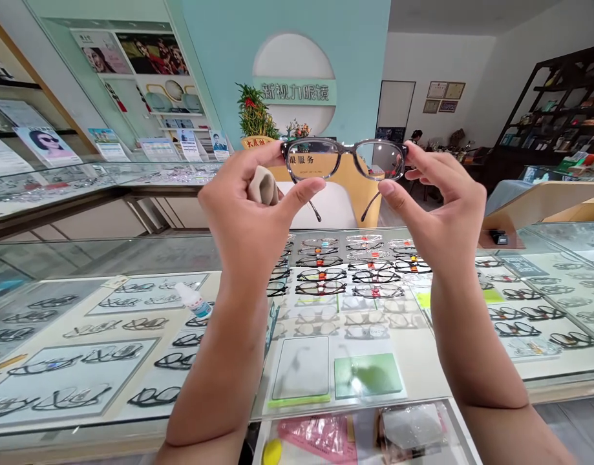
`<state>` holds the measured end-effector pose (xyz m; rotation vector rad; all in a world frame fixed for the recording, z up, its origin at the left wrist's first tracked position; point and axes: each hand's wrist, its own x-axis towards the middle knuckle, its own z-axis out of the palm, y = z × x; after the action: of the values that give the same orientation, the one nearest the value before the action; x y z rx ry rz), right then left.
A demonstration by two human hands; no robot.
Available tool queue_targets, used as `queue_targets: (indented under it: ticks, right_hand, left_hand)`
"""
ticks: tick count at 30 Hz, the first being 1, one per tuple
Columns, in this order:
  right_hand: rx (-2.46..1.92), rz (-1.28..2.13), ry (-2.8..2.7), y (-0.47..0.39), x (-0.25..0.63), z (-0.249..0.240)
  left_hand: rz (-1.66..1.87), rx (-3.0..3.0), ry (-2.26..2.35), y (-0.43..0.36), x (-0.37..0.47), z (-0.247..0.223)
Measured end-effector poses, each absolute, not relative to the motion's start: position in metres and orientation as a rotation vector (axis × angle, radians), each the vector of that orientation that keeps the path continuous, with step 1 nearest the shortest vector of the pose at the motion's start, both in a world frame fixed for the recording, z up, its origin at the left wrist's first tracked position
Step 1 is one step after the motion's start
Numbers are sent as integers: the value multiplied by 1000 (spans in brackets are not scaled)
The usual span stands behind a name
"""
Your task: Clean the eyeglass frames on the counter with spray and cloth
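Presently, left hand (251,213) and right hand (449,203) pinch glasses (346,148) aloft, upper centre; left also holds cloth (263,187). Judged mid-handling: lifted, not yet set down.

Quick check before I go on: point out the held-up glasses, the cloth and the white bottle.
Glasses (347,148), head view: on the bridge between the lenses.
Cloth (263,187), head view: on its visible fold.
Bottle (194,301), head view: on its white body.

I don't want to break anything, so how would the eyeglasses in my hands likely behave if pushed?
The eyeglasses are probably light, being mostly slim frame and clear lenses. Their thin temples would likely flex or swing if nudged. The smooth, shiny frame might feel slippery.
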<state>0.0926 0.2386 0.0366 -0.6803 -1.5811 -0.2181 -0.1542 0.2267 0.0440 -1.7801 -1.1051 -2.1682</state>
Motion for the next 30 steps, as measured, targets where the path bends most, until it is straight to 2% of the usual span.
queue_targets:
  ticks: [16,30]
  right_hand:
    - [-764,-260,-1600,224,92,40]
    - [-721,-291,-1559,218,92,41]
  left_hand:
    - [-1917,-1872,-1237,225,-165,47]
    - [-1986,-1920,-1249,224,-159,41]
